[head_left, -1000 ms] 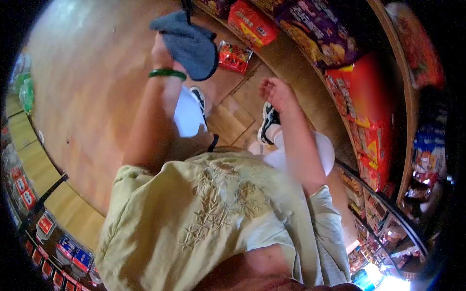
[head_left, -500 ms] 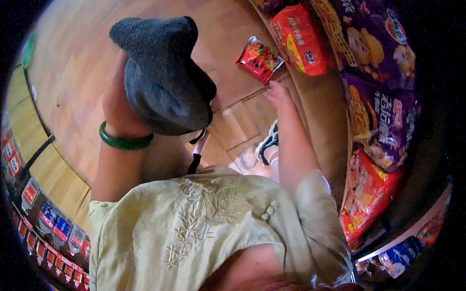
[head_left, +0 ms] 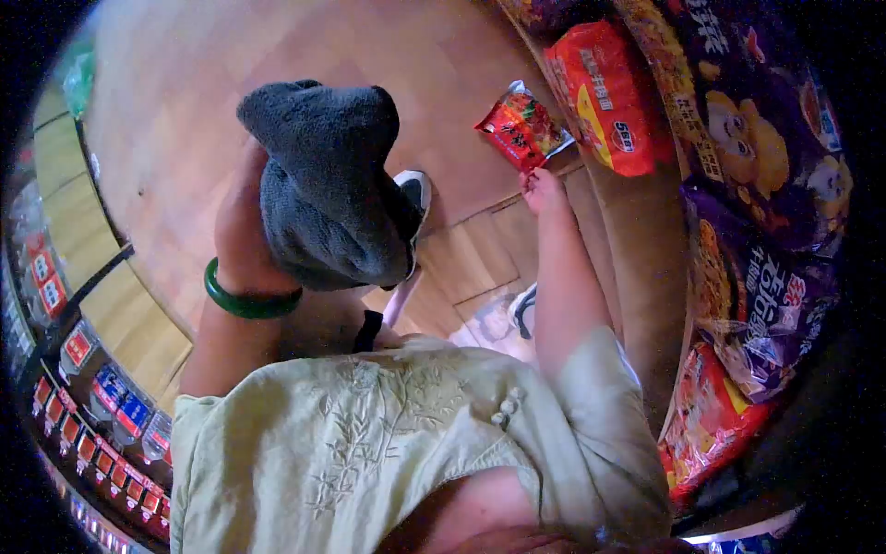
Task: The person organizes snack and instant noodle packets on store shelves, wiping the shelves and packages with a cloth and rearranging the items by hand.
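Observation:
A dark grey towel is bunched in my left hand, which wears a green bangle at the wrist. The cloth covers most of the fingers on that side. My right hand reaches forward, its fingers closed at the near corner of a small red instant noodle packet. That packet is beside the brown ledge; whether it rests on the floor or hangs from the fingers is hard to tell.
Along the right ledge stand a red noodle multipack, large purple snack bags and another red pack. Shelves with small boxed goods line the left. Below the towel shows a shoe on the tiled floor.
The view has shifted, so most things sit lower and further right. My right fingers have come onto the packet's corner. The towel stays in my left hand, and a shoe now shows beside it.

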Demonstrator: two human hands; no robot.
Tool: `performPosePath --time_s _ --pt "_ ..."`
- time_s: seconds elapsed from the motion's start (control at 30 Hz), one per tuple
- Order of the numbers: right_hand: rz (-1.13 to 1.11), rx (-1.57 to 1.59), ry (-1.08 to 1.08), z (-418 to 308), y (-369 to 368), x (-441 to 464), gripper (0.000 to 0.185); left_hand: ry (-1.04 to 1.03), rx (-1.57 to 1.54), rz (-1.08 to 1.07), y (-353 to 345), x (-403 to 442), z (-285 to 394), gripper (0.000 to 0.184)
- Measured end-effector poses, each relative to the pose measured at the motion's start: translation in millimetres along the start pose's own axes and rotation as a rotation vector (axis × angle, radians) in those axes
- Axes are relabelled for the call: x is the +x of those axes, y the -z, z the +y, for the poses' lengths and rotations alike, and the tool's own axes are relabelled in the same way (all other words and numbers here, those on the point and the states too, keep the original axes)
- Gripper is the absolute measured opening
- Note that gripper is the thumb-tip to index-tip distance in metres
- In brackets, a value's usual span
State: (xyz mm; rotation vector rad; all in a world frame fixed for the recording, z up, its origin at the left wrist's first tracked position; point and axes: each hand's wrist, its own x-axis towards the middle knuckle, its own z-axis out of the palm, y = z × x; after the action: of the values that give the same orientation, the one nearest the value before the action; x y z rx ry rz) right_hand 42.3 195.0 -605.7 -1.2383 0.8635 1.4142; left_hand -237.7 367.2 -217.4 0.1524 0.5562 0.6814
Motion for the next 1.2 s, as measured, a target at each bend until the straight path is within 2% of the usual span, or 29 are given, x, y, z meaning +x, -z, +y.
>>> performPosePath --time_s 0.03,0.13,0.17,0.27,0.33,0.43,0.47,0.53,0.6,0.67,0.73,0.77,0.83,0.9,0.93,0.97,1.03,1.1,1.17,1.2 --pt "0.062 -0.039 -0.043 1.0 -1.4 4.9 0.011 0.003 0.014 -0.001 1.6 1.1 -1.7 0.049" --pt "0.036 -0.145 -0.121 2.6 -12.5 -3.8 0.014 -0.021 0.061 -0.037 1.8 4.9 -4.9 0.049" --pt "0.032 -0.141 -0.122 3.9 -17.7 -12.0 0.014 0.031 0.013 0.018 1.0 5.3 -5.2 0.049" --pt "-0.026 -0.176 -0.016 8.3 -24.7 -22.9 0.016 0.075 0.006 0.069 -1.1 6.0 -7.1 0.048" --pt "0.067 -0.241 -0.098 5.8 -27.8 -16.8 0.016 0.062 0.052 0.064 -3.9 7.1 -10.1 0.048" --pt "0.138 -0.272 -0.034 7.7 -29.9 -15.3 0.017 0.012 0.107 0.025 -8.3 7.9 -12.5 0.047" --pt "0.133 -0.268 -0.034 8.0 -30.2 -15.7 0.017 -0.006 0.194 0.085 -7.6 9.1 -11.7 0.046" --pt "0.127 -0.410 0.009 6.3 -28.6 -11.8 0.016 -0.026 0.286 0.141 -4.9 12.6 -10.9 0.046" --pt "0.150 -0.528 0.020 3.0 -33.5 -7.7 0.015 0.070 0.273 0.073 -0.1 15.0 -10.5 0.045" --pt "0.182 -0.649 0.027 1.7 -38.5 -6.0 0.015 0.071 0.209 0.094 2.9 18.9 -12.5 0.044" --pt "0.154 -0.559 0.373 4.8 -55.0 -28.0 0.013 0.081 0.132 0.119 3.0 19.8 -13.1 0.044" --pt "0.167 -0.561 0.375 8.2 -56.6 -31.6 0.013 0.092 0.176 0.181 0.1 19.2 -11.9 0.043" --pt "0.102 -0.410 0.760 6.9 -61.5 -31.0 0.012 0.120 0.214 0.219 -5.5 18.8 -13.1 0.042" --pt "0.156 -0.592 0.996 -2.0 -64.0 -37.4 0.011 0.139 0.158 0.137 -14.4 21.3 -17.4 0.039" --pt "0.153 -0.649 0.902 -8.7 -74.4 -77.6 0.013 0.147 0.155 0.113 -6.0 23.8 -19.4 0.039" --pt "0.169 -0.643 0.922 -8.5 -79.0 -102.5 0.013 0.133 0.205 0.005 16.3 33.8 -24.7 0.037" --pt "0.161 -0.845 1.025 -6.6 -78.5 -141.8 0.011 0.131 0.246 -0.133 10.0 38.6 -29.6 0.036" --pt "0.174 -0.924 1.067 -3.0 -65.3 -167.2 0.010 -0.018 0.571 0.079 -13.0 34.4 -34.4 0.036" --pt "-0.020 -0.864 0.889 3.0 -45.2 -179.1 0.009 -0.024 0.568 0.029 -18.1 33.4 -37.7 0.037" --pt "0.002 -0.858 0.905 2.6 -39.8 -200.7 0.009 -0.069 0.580 -0.011 -15.1 36.1 -39.6 0.035"
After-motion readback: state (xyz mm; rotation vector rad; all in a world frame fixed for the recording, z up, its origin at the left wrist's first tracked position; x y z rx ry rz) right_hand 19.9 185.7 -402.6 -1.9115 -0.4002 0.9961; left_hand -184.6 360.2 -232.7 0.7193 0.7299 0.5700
